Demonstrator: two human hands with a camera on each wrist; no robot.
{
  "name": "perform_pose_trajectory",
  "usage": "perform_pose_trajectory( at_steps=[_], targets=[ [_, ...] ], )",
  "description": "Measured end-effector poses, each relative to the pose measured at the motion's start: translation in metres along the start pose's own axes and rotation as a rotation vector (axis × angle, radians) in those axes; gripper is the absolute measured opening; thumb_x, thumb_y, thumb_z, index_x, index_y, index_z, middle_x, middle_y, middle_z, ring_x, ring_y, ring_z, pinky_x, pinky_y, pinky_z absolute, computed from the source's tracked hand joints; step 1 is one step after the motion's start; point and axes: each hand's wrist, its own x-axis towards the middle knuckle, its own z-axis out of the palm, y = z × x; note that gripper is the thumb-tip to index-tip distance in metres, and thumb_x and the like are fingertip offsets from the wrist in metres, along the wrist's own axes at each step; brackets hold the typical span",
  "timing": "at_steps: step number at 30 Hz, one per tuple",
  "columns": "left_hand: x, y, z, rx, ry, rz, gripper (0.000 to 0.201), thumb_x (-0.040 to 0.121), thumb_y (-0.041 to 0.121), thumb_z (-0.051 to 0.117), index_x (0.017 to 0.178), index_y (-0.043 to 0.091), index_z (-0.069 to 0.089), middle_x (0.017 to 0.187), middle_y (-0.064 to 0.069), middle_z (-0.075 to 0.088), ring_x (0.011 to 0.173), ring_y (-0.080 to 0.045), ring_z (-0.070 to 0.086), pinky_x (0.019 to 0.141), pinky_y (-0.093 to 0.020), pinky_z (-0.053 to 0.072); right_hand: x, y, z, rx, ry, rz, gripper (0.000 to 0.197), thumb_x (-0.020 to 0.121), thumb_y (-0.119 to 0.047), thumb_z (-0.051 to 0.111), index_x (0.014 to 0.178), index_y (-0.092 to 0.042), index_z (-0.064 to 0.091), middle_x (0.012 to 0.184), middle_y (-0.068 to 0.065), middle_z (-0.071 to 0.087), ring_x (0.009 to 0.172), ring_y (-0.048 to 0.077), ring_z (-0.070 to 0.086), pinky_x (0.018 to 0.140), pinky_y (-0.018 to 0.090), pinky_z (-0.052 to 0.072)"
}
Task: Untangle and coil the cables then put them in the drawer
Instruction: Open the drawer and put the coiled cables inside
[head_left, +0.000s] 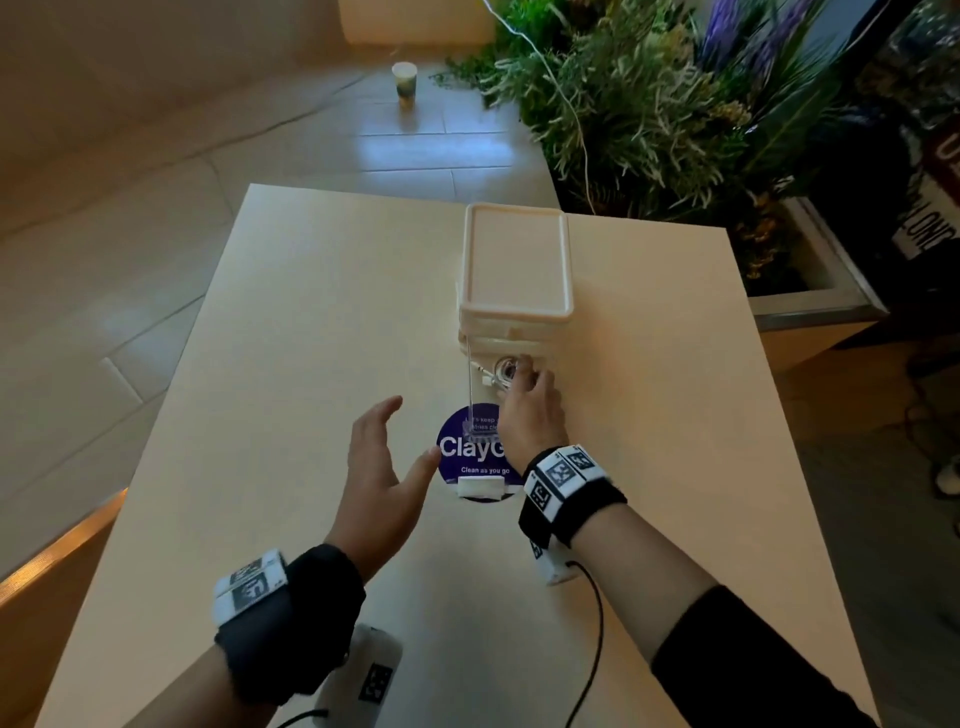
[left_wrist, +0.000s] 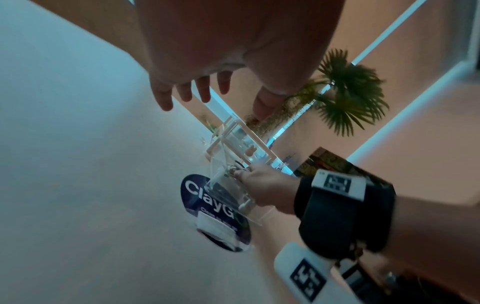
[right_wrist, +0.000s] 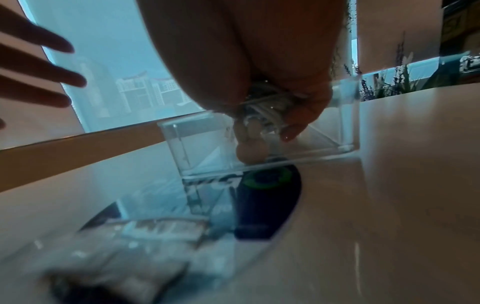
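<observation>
A small cream drawer unit (head_left: 514, 260) stands on the pale table (head_left: 291, 322). Its clear drawer (head_left: 474, 395) is pulled out toward me. My right hand (head_left: 524, 371) reaches into the drawer and grips a coiled white cable (head_left: 500, 371). The right wrist view shows the coil (right_wrist: 265, 100) bunched between thumb and fingers, low inside the clear drawer (right_wrist: 197, 148). My left hand (head_left: 410, 431) hovers over the table left of the drawer, fingers spread and holding nothing; its fingers (left_wrist: 187, 90) are straight in the left wrist view.
A round blue sticker (head_left: 467, 457) lies under the drawer front, with a small white block (head_left: 480, 487) at its near edge. A planter with bushy plants (head_left: 649, 114) borders the table's far right. A paper cup (head_left: 404, 83) stands on the floor beyond.
</observation>
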Motion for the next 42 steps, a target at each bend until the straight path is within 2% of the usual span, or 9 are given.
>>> perform_pose_trajectory(
  at_steps=[5, 9, 13, 19, 26, 30, 35, 38, 42],
  targets=[
    [0.016, -0.007, 0.017, 0.494, -0.148, 0.356, 0.067, 0.088, 0.035, 0.054, 0.145, 0.013, 0.028, 0.156, -0.003, 0.025, 0.145, -0.016, 0.015, 0.116, -0.036, 0.018, 0.022, -0.011, 0.004, -0.13, 0.1, -0.056, 0.059, 0.095, -0.037, 0.035, 0.143, -0.006, 0.023, 0.144, 0.016, 0.032, 0.126, 0.034, 0.033, 0.1, 0.047, 0.031],
    [0.023, -0.011, 0.042, 0.823, -0.348, 0.403, 0.07, 0.087, 0.042, 0.041, 0.147, 0.011, 0.022, 0.158, -0.006, 0.023, 0.145, -0.02, 0.015, 0.11, -0.055, 0.032, 0.016, -0.011, 0.006, -0.175, 0.212, -0.09, 0.054, 0.093, -0.039, 0.039, 0.139, -0.011, 0.036, 0.13, 0.014, 0.046, 0.115, 0.033, 0.043, 0.092, 0.046, 0.036],
    [0.043, -0.005, 0.048, 0.787, -0.326, 0.472, 0.08, 0.083, 0.038, 0.054, 0.148, 0.014, 0.014, 0.16, -0.008, 0.014, 0.147, -0.022, 0.007, 0.115, -0.055, 0.02, 0.008, -0.004, 0.009, -0.172, 0.289, -0.167, 0.045, 0.082, -0.022, 0.058, 0.126, -0.011, 0.052, 0.114, 0.014, 0.058, 0.102, 0.033, 0.053, 0.08, 0.043, 0.047],
    [0.092, 0.028, 0.037, 0.781, -0.26, 0.531, 0.091, 0.072, 0.04, 0.045, 0.15, 0.011, 0.008, 0.161, -0.006, -0.003, 0.148, -0.019, -0.007, 0.116, -0.052, 0.001, 0.004, 0.004, 0.009, -0.174, 0.28, -0.256, 0.043, 0.065, -0.007, 0.076, 0.107, -0.008, 0.069, 0.094, 0.009, 0.071, 0.087, 0.032, 0.062, 0.066, 0.036, 0.054],
    [0.12, 0.019, 0.038, 1.021, -0.392, 0.537, 0.137, 0.055, 0.086, 0.049, 0.147, 0.01, -0.018, 0.157, -0.003, -0.024, 0.145, -0.019, -0.022, 0.115, -0.058, -0.007, 0.038, -0.014, -0.005, -0.065, 0.27, -0.177, 0.024, 0.063, -0.005, 0.079, 0.087, -0.004, 0.073, 0.079, 0.013, 0.072, 0.076, 0.036, 0.064, 0.063, 0.038, 0.056],
    [0.122, 0.018, 0.039, 1.029, -0.383, 0.541, 0.145, 0.05, 0.089, 0.051, 0.143, 0.009, -0.025, 0.152, -0.004, -0.031, 0.143, -0.021, -0.027, 0.115, -0.06, -0.005, 0.034, -0.009, -0.001, 0.005, 0.326, -0.224, 0.029, 0.079, -0.023, 0.071, 0.1, -0.003, 0.07, 0.094, 0.014, 0.072, 0.094, 0.036, 0.062, 0.081, 0.041, 0.053],
    [0.121, 0.014, 0.045, 1.069, -0.365, 0.552, 0.152, 0.044, 0.093, 0.049, 0.141, 0.006, -0.029, 0.151, -0.008, -0.034, 0.142, -0.026, -0.027, 0.115, -0.06, -0.005, 0.024, 0.012, -0.002, -0.002, 0.167, -0.319, 0.055, 0.096, -0.046, 0.033, 0.132, -0.007, 0.049, 0.134, 0.012, 0.056, 0.131, 0.027, 0.04, 0.11, 0.041, 0.034],
    [0.12, 0.012, 0.046, 1.053, -0.314, 0.581, 0.142, 0.05, 0.087, 0.051, 0.146, 0.006, -0.016, 0.158, -0.01, -0.016, 0.146, -0.027, -0.013, 0.115, -0.061, 0.003, 0.021, 0.017, -0.007, -0.104, 0.043, -0.358, 0.076, 0.089, -0.06, 0.008, 0.145, -0.011, 0.026, 0.151, 0.008, 0.036, 0.14, 0.024, 0.027, 0.116, 0.045, 0.022],
    [0.126, 0.008, 0.042, 0.991, -0.254, 0.633, 0.124, 0.056, 0.074, 0.057, 0.149, 0.007, 0.01, 0.158, -0.011, 0.019, 0.146, -0.027, 0.012, 0.113, -0.06, 0.014, 0.03, 0.02, -0.01, -0.199, -0.034, -0.384, 0.081, 0.084, -0.066, 0.009, 0.149, -0.017, 0.008, 0.157, 0.007, 0.02, 0.144, 0.024, 0.016, 0.118, 0.045, 0.009]
  ],
)
